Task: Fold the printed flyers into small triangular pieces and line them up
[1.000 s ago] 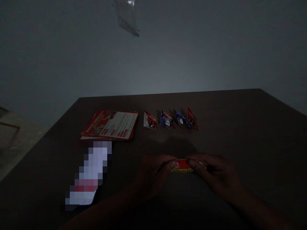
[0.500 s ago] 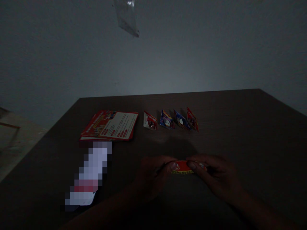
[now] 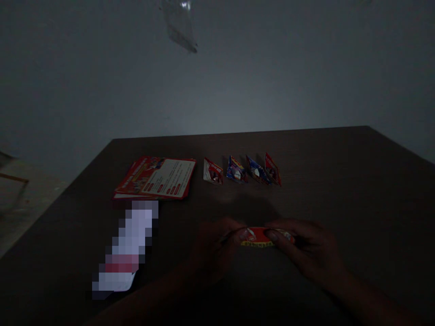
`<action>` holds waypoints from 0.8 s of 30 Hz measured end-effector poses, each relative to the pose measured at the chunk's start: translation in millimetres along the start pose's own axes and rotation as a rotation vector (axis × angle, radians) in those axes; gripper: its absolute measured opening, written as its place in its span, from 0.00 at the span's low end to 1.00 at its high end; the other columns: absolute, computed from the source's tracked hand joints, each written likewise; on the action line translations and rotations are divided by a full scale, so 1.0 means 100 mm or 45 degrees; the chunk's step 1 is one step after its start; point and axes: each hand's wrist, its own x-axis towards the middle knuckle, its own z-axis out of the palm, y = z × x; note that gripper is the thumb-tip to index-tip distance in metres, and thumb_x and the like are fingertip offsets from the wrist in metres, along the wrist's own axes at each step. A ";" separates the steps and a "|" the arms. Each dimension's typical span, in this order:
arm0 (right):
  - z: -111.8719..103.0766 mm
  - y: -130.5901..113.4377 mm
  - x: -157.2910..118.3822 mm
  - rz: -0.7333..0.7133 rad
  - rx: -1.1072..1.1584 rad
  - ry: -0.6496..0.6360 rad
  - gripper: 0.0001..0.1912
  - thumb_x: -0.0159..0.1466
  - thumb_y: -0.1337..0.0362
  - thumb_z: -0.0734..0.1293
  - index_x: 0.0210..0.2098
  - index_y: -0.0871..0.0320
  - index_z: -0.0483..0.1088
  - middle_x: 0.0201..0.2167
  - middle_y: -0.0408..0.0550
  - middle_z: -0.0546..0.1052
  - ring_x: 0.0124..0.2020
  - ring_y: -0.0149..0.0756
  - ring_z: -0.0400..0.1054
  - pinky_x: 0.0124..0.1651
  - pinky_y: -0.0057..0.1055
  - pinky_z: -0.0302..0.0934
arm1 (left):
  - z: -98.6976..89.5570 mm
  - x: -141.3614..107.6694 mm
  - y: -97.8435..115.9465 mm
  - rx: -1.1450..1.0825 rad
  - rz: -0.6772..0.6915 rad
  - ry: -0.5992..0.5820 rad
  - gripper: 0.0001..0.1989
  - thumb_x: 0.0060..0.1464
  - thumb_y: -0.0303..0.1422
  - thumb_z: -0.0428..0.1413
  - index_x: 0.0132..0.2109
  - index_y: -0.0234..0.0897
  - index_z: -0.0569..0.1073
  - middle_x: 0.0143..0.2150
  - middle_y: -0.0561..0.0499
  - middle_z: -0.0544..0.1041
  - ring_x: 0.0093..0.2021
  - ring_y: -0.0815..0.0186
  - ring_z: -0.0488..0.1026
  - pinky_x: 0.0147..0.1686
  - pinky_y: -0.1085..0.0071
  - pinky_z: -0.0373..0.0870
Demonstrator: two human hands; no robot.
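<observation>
A small red piece of printed card or paper (image 3: 260, 235) with a yellow lower edge is stretched between both hands over the near part of the table. My left hand (image 3: 220, 246) pinches its left end between thumb and fingers. Its right end sits in the grip of my right hand (image 3: 302, 244), the thumb resting on the red face. Beyond the hands, several folded printed pieces stand in a row: a red and white one (image 3: 213, 172), a blue one (image 3: 237, 170), another blue one (image 3: 258, 171) and a red one (image 3: 273, 169).
A stack of red and white printed sheets (image 3: 156, 178) lies on the dark table (image 3: 322, 158) at the left. Nearer me is a pixelated, bright, long object (image 3: 131, 244). Behind the table rises a grey wall, with a clear plastic bag (image 3: 180, 27) high on it.
The red piece has tilted slightly, and its left end shows a little more beside my left thumb. Both hands keep their hold, almost in place.
</observation>
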 end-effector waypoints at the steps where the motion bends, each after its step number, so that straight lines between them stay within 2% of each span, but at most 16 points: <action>1: 0.00 0.00 0.00 -0.006 -0.003 -0.001 0.05 0.59 0.67 0.67 0.33 0.55 0.77 0.25 0.43 0.82 0.21 0.32 0.75 0.22 0.21 0.68 | 0.00 0.00 -0.01 -0.001 0.004 -0.003 0.06 0.55 0.28 0.53 0.31 0.36 0.73 0.24 0.55 0.77 0.22 0.73 0.72 0.23 0.80 0.64; 7: 0.02 0.04 -0.02 0.010 0.005 -0.034 0.05 0.60 0.65 0.68 0.33 0.54 0.77 0.26 0.43 0.82 0.23 0.33 0.76 0.24 0.22 0.69 | 0.01 -0.01 -0.04 0.023 0.001 0.004 0.06 0.55 0.29 0.54 0.30 0.35 0.73 0.22 0.56 0.75 0.20 0.75 0.69 0.21 0.81 0.62; 10: 0.02 0.03 -0.01 -0.002 0.003 -0.012 0.04 0.59 0.66 0.68 0.33 0.55 0.77 0.25 0.43 0.82 0.22 0.33 0.75 0.22 0.22 0.68 | 0.02 -0.01 -0.05 0.052 -0.009 -0.012 0.01 0.51 0.28 0.58 0.32 0.36 0.73 0.22 0.57 0.75 0.20 0.74 0.69 0.20 0.81 0.62; 14: 0.01 0.00 0.01 -0.032 0.025 -0.033 0.04 0.59 0.67 0.68 0.33 0.56 0.77 0.25 0.43 0.82 0.21 0.32 0.75 0.23 0.22 0.68 | 0.03 0.00 -0.05 0.045 0.003 -0.012 0.09 0.45 0.28 0.63 0.36 0.37 0.74 0.28 0.55 0.79 0.26 0.71 0.74 0.26 0.79 0.68; 19: 0.01 0.03 -0.01 -0.038 0.052 -0.061 0.06 0.57 0.66 0.70 0.35 0.56 0.76 0.26 0.44 0.81 0.22 0.32 0.75 0.24 0.22 0.68 | 0.05 0.00 -0.05 -0.010 0.044 0.040 0.11 0.44 0.25 0.63 0.37 0.38 0.73 0.31 0.55 0.80 0.30 0.69 0.76 0.30 0.78 0.71; 24: 0.02 0.04 -0.02 -0.031 0.007 -0.031 0.05 0.57 0.65 0.70 0.34 0.56 0.76 0.25 0.44 0.81 0.22 0.33 0.75 0.23 0.22 0.68 | 0.04 -0.01 -0.06 -0.017 0.058 0.013 0.15 0.43 0.26 0.65 0.40 0.38 0.72 0.35 0.53 0.80 0.34 0.68 0.77 0.34 0.76 0.72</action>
